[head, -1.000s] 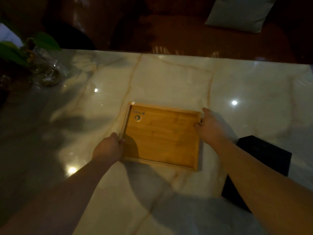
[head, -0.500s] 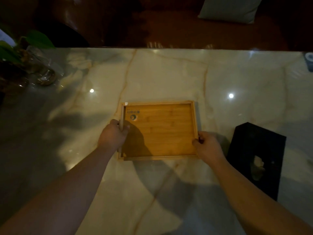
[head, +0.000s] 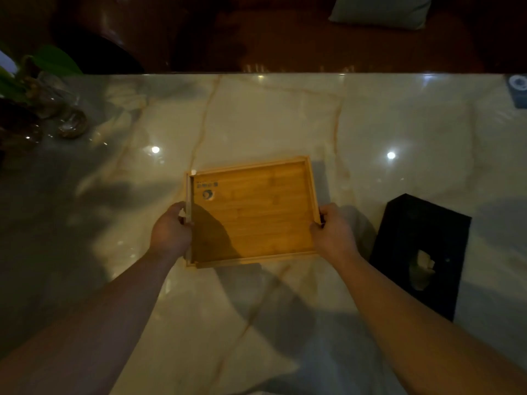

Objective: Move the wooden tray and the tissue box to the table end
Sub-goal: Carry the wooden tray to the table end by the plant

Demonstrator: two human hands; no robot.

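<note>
One wooden tray [head: 256, 212], shallow and rectangular, empty but for a small printed mark near its far-left corner; it sits at the middle of the bench [head: 285, 115], slightly skewed. One tissue box [head: 422, 252], black, lying flat to the right of the tray and apart from it, a pale tissue showing at its top opening.

Two hands, both on the tray. Left hand [head: 171, 232]: closed around the left rim near its midpoint, fingers curled over the edge, forearm reaching in from the lower left. Right hand [head: 332, 232]: closed on the right rim toward the near corner, thumb on top, forearm coming in from the lower right.

One glass vase [head: 61, 109] holding a green plant [head: 54, 61] stands at the bench's far-left. One small blue item [head: 517, 89], cut by the frame, at far right. One pale cushion [head: 379, 8] lies beyond the bench.
</note>
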